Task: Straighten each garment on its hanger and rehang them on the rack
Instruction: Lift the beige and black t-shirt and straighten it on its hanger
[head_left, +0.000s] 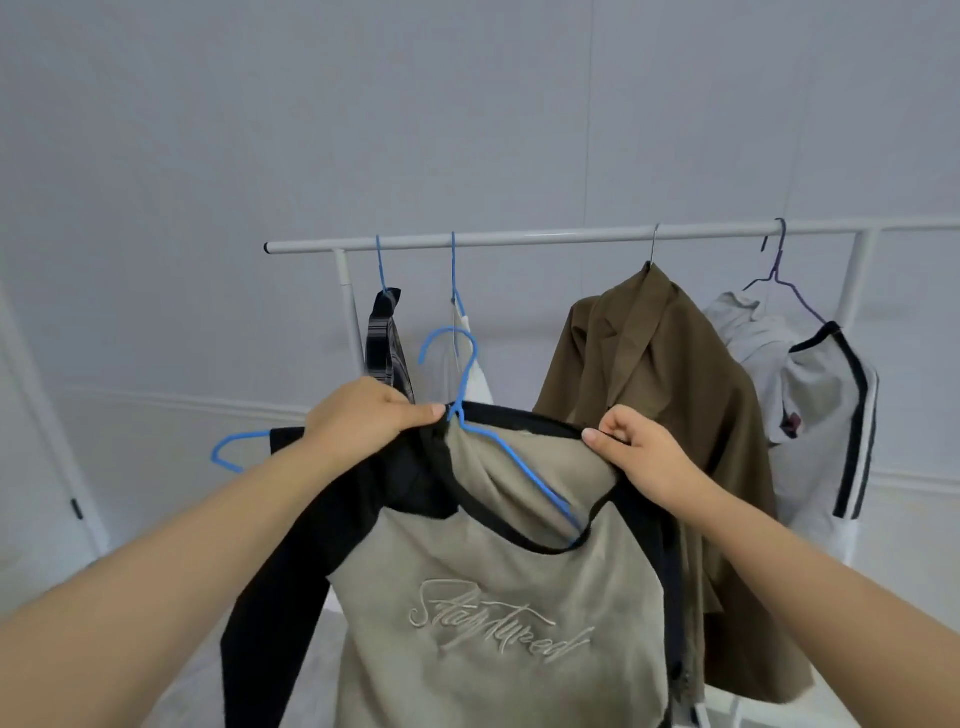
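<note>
Closest to the camera, filling the bottom middle of the frame, is a beige velvety top with black sleeves, black neck trim and cursive embroidery on the chest. It's held up in front of the rack, not hung on it. The left hand has a closed grip pinching the black collar at the left side of the neckline, right beside the neck of the blue wire hanger. The right hand pinches the collar on the right side, fingers curled over the trim. The hanger sits crooked: one arm runs down inside the neck opening, the other end pokes out to the left past the black sleeve, and the hook stands free in the air.

Behind, across the middle of the frame, runs a white metal clothes rack. On its rail, left to right: a dark striped garment and a white garment on blue hangers, an olive-brown blazer, and a rumpled white and grey garment with black stripes on a purple hanger.
</note>
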